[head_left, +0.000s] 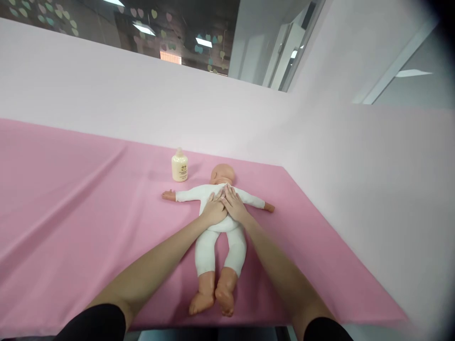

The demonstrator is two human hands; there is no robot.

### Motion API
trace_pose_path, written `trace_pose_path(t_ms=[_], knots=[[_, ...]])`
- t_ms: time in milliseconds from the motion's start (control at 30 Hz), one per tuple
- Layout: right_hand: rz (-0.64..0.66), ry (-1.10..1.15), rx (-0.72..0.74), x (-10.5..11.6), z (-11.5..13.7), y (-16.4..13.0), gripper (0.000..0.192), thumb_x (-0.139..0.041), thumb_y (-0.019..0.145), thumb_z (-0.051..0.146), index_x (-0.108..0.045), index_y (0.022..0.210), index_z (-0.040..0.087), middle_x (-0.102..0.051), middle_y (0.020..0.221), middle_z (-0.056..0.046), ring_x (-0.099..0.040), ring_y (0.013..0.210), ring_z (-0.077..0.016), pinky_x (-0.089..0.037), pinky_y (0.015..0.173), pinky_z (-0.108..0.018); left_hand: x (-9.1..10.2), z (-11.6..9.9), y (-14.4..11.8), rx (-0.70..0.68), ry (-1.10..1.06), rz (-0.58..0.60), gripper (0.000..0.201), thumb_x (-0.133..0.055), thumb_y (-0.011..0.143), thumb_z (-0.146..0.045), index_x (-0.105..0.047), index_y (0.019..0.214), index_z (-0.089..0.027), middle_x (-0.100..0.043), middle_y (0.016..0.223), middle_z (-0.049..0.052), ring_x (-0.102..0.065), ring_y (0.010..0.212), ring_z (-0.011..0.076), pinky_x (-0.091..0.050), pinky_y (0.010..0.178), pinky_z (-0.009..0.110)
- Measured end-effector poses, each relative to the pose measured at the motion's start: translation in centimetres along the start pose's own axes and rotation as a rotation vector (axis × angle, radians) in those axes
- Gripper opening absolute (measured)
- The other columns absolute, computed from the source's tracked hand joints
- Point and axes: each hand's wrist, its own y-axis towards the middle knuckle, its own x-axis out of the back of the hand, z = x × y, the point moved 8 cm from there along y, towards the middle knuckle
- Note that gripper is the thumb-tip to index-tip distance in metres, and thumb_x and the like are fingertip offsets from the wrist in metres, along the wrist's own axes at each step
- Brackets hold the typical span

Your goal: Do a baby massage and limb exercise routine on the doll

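Note:
A baby doll in a white one-piece suit lies on its back on a pink cloth, arms spread wide, head away from me and bare feet toward me. My left hand and my right hand both rest flat on the doll's chest, side by side, fingers pointing toward its head. The hands touch each other at the middle of the chest. Neither hand grips anything. A small cream bottle stands upright on the cloth, just left of the doll's head.
The pink cloth covers the whole table, with its near edge at the bottom of the view and its right edge running diagonally. Pale pink walls rise behind and to the right. Dark windows show above the back wall.

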Motion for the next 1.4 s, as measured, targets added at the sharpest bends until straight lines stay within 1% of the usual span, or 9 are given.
trace_pose_path(t_ms=[200, 500, 700, 900, 1033, 1167, 1233, 1333, 1400], knots=[[-0.058, 0.002, 0.004, -0.1, -0.7, -0.2, 0.063, -0.02, 0.096, 0.044, -0.02, 0.15, 0.011, -0.018, 0.158, -0.009, -0.015, 0.146, -0.0214, -0.017, 0.118, -0.041, 1.8, 1.7, -0.7, 0.179, -0.056, -0.208, 0.057, -0.043, 0.084, -0.022, -0.041, 0.14, -0.011, -0.022, 0.156, 0.014, -0.018, 0.145, 0.0272, -0.018, 0.117, 0.044], [-0.047, -0.001, -0.043, 0.0, -1.1, -0.2, 0.062, -0.028, 0.095, 0.042, -0.024, 0.147, 0.007, -0.028, 0.154, -0.015, -0.025, 0.143, -0.0226, -0.023, 0.116, -0.04, 1.3, 1.9, -0.6, 0.209, -0.02, -0.131, 0.053, -0.036, 0.088, -0.025, -0.042, 0.14, -0.012, -0.031, 0.153, 0.011, -0.025, 0.143, 0.025, -0.022, 0.116, 0.042], [-0.069, -0.152, -0.161, 1.7, 0.9, 0.1, 0.054, -0.031, 0.095, 0.036, -0.033, 0.143, 0.011, -0.058, 0.129, -0.018, -0.057, 0.116, -0.0304, -0.044, 0.094, -0.04, 1.4, 2.1, -0.6, 0.216, -0.024, -0.134, 0.053, -0.036, 0.086, -0.021, -0.043, 0.138, -0.011, -0.035, 0.151, 0.011, -0.03, 0.141, 0.0235, -0.025, 0.114, 0.041], [-0.093, -0.292, -0.089, 2.2, 3.0, 1.3, 0.059, -0.03, 0.093, 0.028, -0.016, 0.151, 0.024, -0.042, 0.146, -0.014, -0.065, 0.102, -0.0285, -0.048, 0.085, -0.038, 2.1, 2.8, -0.9, 0.189, -0.011, -0.191, 0.05, -0.039, 0.086, -0.025, -0.047, 0.134, -0.013, -0.042, 0.147, 0.01, -0.039, 0.134, 0.0238, -0.03, 0.11, 0.041], [-0.104, -0.316, -0.106, 2.5, 2.4, 2.1, 0.065, -0.033, 0.093, 0.032, -0.009, 0.152, 0.023, -0.049, 0.14, -0.014, -0.066, 0.099, -0.0289, -0.048, 0.084, -0.037, 2.3, 2.9, -1.0, 0.169, 0.006, -0.225, 0.052, -0.04, 0.086, -0.028, -0.047, 0.136, -0.015, -0.044, 0.146, 0.009, -0.037, 0.135, 0.025, -0.026, 0.112, 0.047], [-0.084, -0.298, -0.17, 2.4, 1.3, 2.5, 0.071, -0.037, 0.092, 0.036, -0.004, 0.152, 0.019, -0.066, 0.12, -0.014, -0.067, 0.099, -0.0296, -0.047, 0.085, -0.037, 2.0, 3.2, -1.1, 0.209, 0.047, -0.243, 0.054, -0.043, 0.086, -0.035, -0.046, 0.138, -0.023, -0.033, 0.153, 0.006, -0.02, 0.143, 0.0335, -0.011, 0.114, 0.059], [-0.067, -0.28, -0.197, 1.9, 0.8, 2.4, 0.071, -0.036, 0.093, 0.038, -0.005, 0.152, 0.015, -0.069, 0.114, -0.015, -0.066, 0.099, -0.0306, -0.046, 0.086, -0.038, 1.7, 3.5, -1.1, 0.23, 0.055, -0.227, 0.056, -0.045, 0.086, -0.039, -0.045, 0.139, -0.024, -0.027, 0.155, 0.007, -0.016, 0.143, 0.037, -0.01, 0.113, 0.06], [-0.064, -0.234, -0.219, 1.0, 0.2, 1.9, 0.066, -0.031, 0.095, 0.039, -0.011, 0.151, 0.011, -0.061, 0.126, -0.019, -0.06, 0.114, -0.0308, -0.043, 0.095, -0.04, 1.3, 4.0, -1.0, 0.266, 0.051, -0.185, 0.057, -0.041, 0.088, -0.039, -0.04, 0.142, -0.023, -0.025, 0.156, 0.009, -0.019, 0.143, 0.0374, -0.014, 0.113, 0.059], [-0.066, -0.192, -0.21, 0.3, 0.1, 1.3, 0.063, -0.029, 0.096, 0.039, -0.017, 0.15, 0.009, -0.047, 0.141, -0.02, -0.046, 0.131, -0.0307, -0.037, 0.104, -0.041, 1.2, 4.4, -0.9, 0.293, 0.048, -0.171, 0.057, -0.037, 0.09, -0.037, -0.035, 0.145, -0.021, -0.025, 0.155, 0.011, -0.022, 0.142, 0.0363, -0.016, 0.113, 0.057]])
